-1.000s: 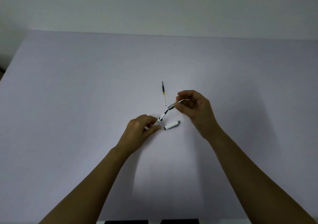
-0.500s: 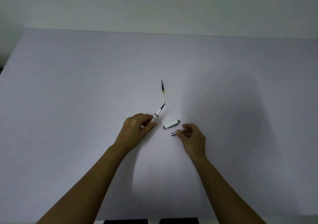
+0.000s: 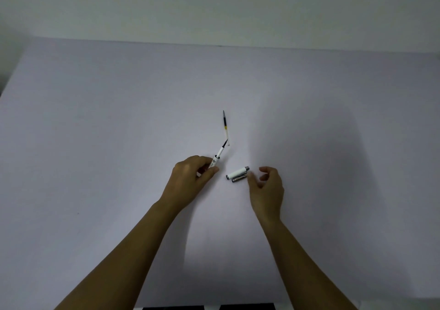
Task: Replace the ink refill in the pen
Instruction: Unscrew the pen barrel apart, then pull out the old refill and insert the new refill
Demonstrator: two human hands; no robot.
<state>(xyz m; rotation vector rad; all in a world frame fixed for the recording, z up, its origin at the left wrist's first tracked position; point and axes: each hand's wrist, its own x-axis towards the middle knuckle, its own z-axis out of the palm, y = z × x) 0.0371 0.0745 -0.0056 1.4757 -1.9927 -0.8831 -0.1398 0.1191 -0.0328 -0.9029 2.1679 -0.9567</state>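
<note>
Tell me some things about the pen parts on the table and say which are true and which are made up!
1. The left hand holds the white pen barrel. True.
2. The right hand is gripping the white pen cap. False: the right hand is open beside it, and the cap lies on the pale table.
3. A small silver pen tip piece lies right next to the cap. True.
4. The thin loose refill with a yellow band is inside the barrel. False: it lies on the table beyond the barrel.
5. A dark refill tip sticks out of the held barrel. True.
</note>
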